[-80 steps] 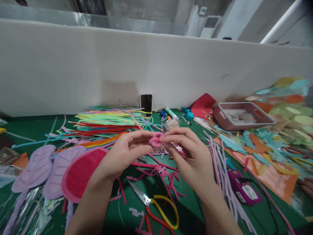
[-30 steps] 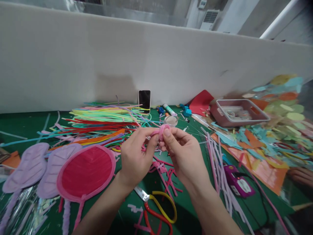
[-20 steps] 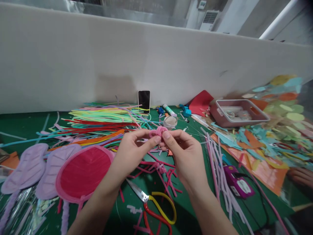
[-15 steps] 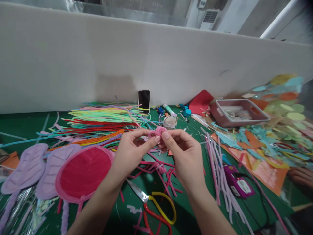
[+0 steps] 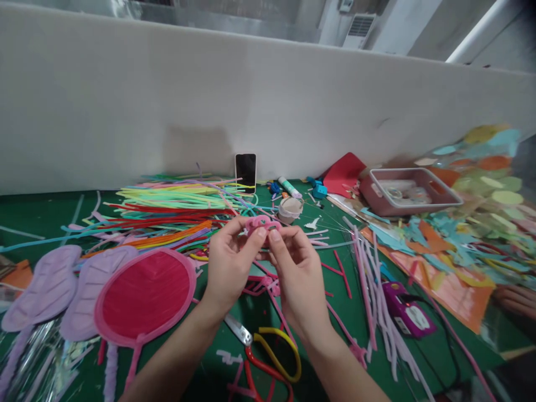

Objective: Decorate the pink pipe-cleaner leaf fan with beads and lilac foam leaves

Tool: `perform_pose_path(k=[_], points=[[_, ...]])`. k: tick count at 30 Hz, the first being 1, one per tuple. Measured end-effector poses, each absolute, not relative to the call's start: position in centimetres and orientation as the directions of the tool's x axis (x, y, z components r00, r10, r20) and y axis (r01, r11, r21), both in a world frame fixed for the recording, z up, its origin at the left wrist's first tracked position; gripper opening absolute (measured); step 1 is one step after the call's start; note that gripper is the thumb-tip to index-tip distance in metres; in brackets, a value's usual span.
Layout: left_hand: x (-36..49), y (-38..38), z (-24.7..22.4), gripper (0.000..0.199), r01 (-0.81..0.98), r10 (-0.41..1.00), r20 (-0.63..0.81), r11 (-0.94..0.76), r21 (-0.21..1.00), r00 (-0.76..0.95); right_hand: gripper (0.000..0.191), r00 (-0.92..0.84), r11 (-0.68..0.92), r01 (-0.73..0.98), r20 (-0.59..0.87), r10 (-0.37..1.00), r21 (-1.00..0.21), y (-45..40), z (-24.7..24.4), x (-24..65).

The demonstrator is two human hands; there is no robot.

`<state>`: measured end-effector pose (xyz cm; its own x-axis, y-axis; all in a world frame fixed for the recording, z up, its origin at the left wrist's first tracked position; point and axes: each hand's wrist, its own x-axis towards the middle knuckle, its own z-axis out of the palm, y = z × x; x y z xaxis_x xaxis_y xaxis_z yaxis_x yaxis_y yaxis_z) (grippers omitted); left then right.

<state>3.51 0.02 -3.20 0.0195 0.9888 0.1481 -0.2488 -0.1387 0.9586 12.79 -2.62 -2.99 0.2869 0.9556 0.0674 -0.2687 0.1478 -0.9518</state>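
Note:
Both hands meet at the middle of the green table. My left hand (image 5: 230, 259) pinches the left side of a small looped pink pipe-cleaner piece (image 5: 263, 221). My right hand (image 5: 296, 273) pinches its right side, thumb tips nearly touching. Fingers hide the lower part of the piece. Below the hands lie pink pipe-cleaner stems (image 5: 268, 285), partly covered by my right hand. Scissors with red and yellow handles (image 5: 276, 357) rest between my forearms. A crimson leaf shape with a pink rim (image 5: 144, 298) lies left of my left hand.
Coloured pipe cleaners (image 5: 176, 201) are heaped at back left, near a phone (image 5: 245, 172). Purple leaf shapes (image 5: 46, 287) lie far left. At right are lilac strips (image 5: 383, 312), a purple device (image 5: 408, 312), a pink bin (image 5: 410, 209), paper scraps, and another person's hand (image 5: 517, 301).
My right hand has moved left, closer to my left hand. The pink piece has shifted slightly left and shows more of its loops. More pink stems are visible right of my right hand.

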Motion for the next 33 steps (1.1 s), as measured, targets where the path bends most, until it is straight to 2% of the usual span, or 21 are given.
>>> perform_pose_path(k=[4,6,12,15,18,23,26,31,33], points=[[2.7,-0.1,-2.3,0.015,-0.082,0.983,0.167,-0.161,0.984,0.078,0.019,0.267,0.222,0.079,0.236,0.935,-0.972,-2.2,-1.9,14.8],[2.5,-0.2,-2.1,0.013,-0.052,0.979,0.18,-0.176,0.983,0.094,0.02,0.274,0.244,0.166,0.283,0.919,-0.955,-2.1,-1.4,15.6],[2.4,-0.3,-1.8,0.011,-0.076,0.979,0.181,-0.174,0.982,0.097,0.024,0.272,0.226,0.129,0.253,0.928,-0.966,-2.3,-1.6,15.2],[2.2,-0.1,-1.7,0.012,-0.057,0.98,0.165,-0.159,0.986,0.116,0.023,0.247,0.232,0.206,0.28,0.928,-0.95,-2.2,-1.9,15.2],[1.9,0.2,-1.8,0.013,0.0,0.978,0.158,-0.16,0.987,0.136,0.017,0.148,0.27,0.32,0.33,0.932,-0.908,-1.8,-1.5,16.1],[1.7,0.2,-1.6,0.015,0.14,0.969,0.122,-0.154,0.978,0.215,0.014,-0.059,0.371,0.355,0.376,0.925,-0.858,-1.0,0.3,18.0],[1.6,0.1,-1.1,0.014,0.164,0.961,0.109,-0.154,0.974,0.255,0.012,-0.162,0.361,0.352,0.324,0.932,-0.863,-0.7,1.2,18.6],[1.4,-0.2,-0.6,0.013,0.127,0.955,0.115,-0.154,0.98,0.275,0.021,-0.322,0.134,0.198,0.064,0.944,-0.971,-0.3,1.8,19.3],[1.4,-0.3,-0.7,0.012,0.144,0.952,0.145,-0.189,0.971,0.271,0.023,-0.37,0.068,0.164,0.002,0.929,-0.984,-0.1,2.0,19.6]])
